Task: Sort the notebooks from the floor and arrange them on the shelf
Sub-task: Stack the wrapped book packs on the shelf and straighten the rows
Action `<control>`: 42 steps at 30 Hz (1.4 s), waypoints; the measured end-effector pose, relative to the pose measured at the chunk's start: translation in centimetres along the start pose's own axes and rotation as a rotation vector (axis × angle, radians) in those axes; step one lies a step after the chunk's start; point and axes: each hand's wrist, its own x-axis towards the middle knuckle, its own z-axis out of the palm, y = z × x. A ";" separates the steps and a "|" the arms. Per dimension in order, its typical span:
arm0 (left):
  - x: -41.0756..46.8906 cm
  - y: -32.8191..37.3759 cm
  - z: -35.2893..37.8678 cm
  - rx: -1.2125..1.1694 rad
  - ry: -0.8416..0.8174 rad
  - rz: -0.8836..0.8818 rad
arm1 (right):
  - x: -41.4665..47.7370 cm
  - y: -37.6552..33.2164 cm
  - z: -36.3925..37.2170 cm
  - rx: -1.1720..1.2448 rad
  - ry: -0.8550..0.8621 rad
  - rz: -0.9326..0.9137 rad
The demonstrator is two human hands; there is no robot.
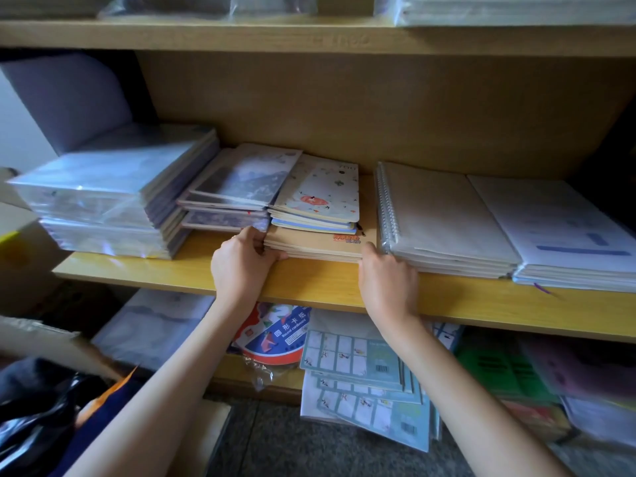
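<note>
a brown stack (pixel 316 244) of notebooks is being set on the middle shelf (pixel 309 284). it lies flat near the front edge, between the grey notebooks (pixel 241 180) on one side and the spiral notebooks (pixel 444 215) on the other. a few white notebooks (pixel 323 196) are piled on top of it.

the left front corner of the brown stack is gripped by the left hand (pixel 246 261), with the fingers curled round it. the right front corner is touched by the thumb of the right hand (pixel 387 284). the other fingers of that hand are curled and seen only from the back, so it cannot be told if the stack is held there or only pushed.

the step in hand seems to be the tidying of this pile in its gap. next, the stack should likely be pushed back toward the wall and squared with the piles beside it. care is needed so that the white notebooks are not slid off.

more work is left. pale green notebooks (pixel 364 370) are seen lower down, spilling onto the floor (pixel 275 442), and they are not yet put up.
</note>
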 end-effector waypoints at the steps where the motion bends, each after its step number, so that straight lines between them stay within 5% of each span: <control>1: -0.2 -0.1 0.0 -0.016 0.007 0.018 | 0.0 0.1 -0.1 0.031 0.001 -0.030; 6: -0.2 -0.1 -0.2 -0.072 0.021 -0.003 | -1.3 1.4 -1.0 0.153 0.035 0.003; 10: -0.3 -0.1 0.0 -0.055 0.024 -0.002 | -3.6 1.9 -2.1 0.238 -0.168 0.153; 15: -0.4 -0.1 0.0 -0.062 0.041 0.011 | -2.9 1.0 -1.8 0.744 -0.401 0.362; 28: -0.4 -0.6 0.5 -0.063 0.063 0.006 | -3.7 -1.1 -1.5 1.188 -0.372 0.606; 36: -0.1 -0.9 0.0 -0.199 0.010 0.007 | -3.2 -1.5 -1.2 1.163 -0.305 0.677; 42: -0.4 -0.4 -0.2 -0.081 0.015 0.029 | -3.4 -0.9 -1.6 1.130 -0.325 0.608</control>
